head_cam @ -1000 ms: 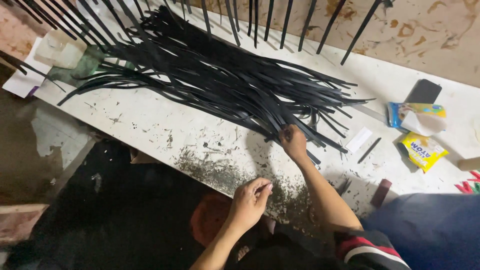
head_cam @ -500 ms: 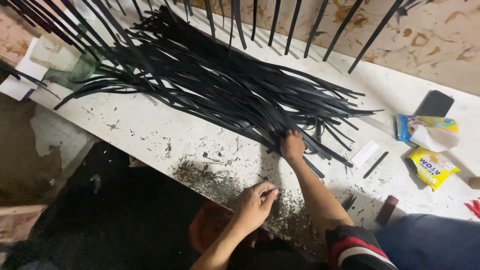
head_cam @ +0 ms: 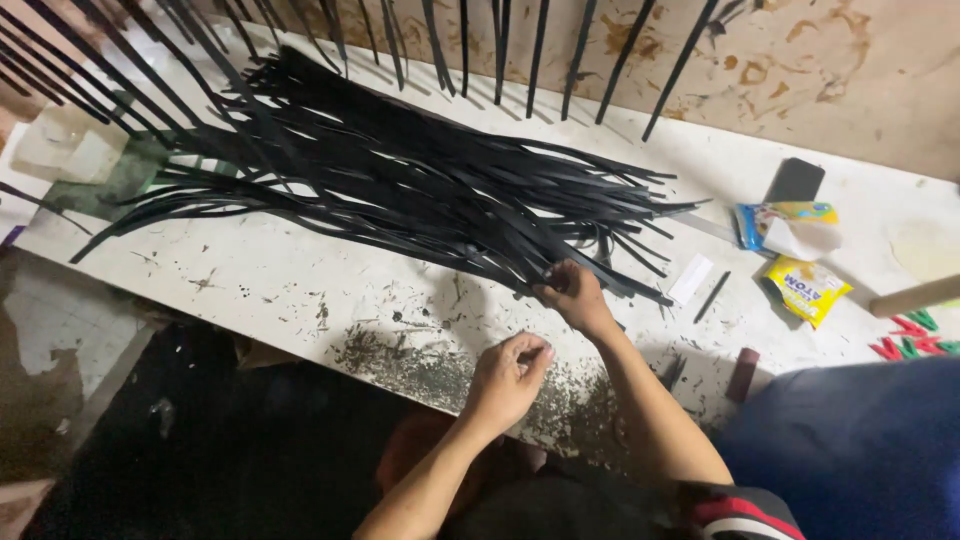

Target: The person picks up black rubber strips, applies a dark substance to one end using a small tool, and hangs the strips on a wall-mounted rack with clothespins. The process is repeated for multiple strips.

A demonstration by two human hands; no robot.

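Observation:
A big heap of long thin black strips [head_cam: 400, 180] lies fanned across the worn white table [head_cam: 250, 280]. My right hand [head_cam: 575, 297] rests at the near right end of the heap, its fingers closed around the tips of a few strips. My left hand [head_cam: 512, 375] hovers just in front of it, over a patch of dark shavings [head_cam: 420, 365] near the table's front edge. Its fingertips are pinched together, and I cannot see anything between them.
Right of the heap lie a dark phone [head_cam: 797, 180], a blue-and-yellow packet [head_cam: 785, 225], a yellow packet [head_cam: 805, 288], a white slip [head_cam: 692, 278], a short black piece [head_cam: 712, 296] and a brown block [head_cam: 742, 375]. Blue cloth [head_cam: 850, 450] covers the near right. Black rods [head_cam: 500, 50] lean on the wall.
My left hand has lifted slightly towards the right hand. My right hand stays on the strip ends. The view has shifted a little.

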